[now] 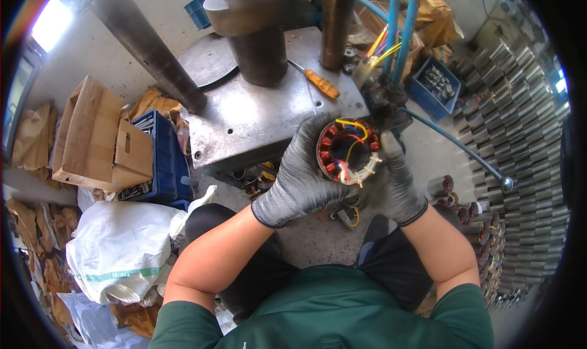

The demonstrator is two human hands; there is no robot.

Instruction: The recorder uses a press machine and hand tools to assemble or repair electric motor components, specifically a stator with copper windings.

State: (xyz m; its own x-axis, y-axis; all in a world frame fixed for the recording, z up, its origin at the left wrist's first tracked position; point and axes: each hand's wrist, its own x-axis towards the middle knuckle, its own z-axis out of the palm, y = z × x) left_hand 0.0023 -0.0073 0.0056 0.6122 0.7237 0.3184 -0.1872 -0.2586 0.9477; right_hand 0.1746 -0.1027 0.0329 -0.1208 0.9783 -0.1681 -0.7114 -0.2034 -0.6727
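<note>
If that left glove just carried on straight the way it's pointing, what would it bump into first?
The ring with red windings, which the left hand holds right against it. Beyond that, the right hand seems next, though depth is unclear in this one view.

Grey metal plate (257, 116), wooden-handled tool (322, 84) on top

A stator (328, 146) is sitting between left hand (299, 176) and right hand (402, 182), before a plate (260, 119).
On the plate, a screwdriver (321, 84) is lying right of a column (260, 55). To the left, a carton (92, 135) is standing beside a crate (168, 171), with a sack (122, 245) lying nearer the person; beyond the right hand a bin (423, 101) is standing, and stacked cylinders (526, 153) are filling the far right.
</note>
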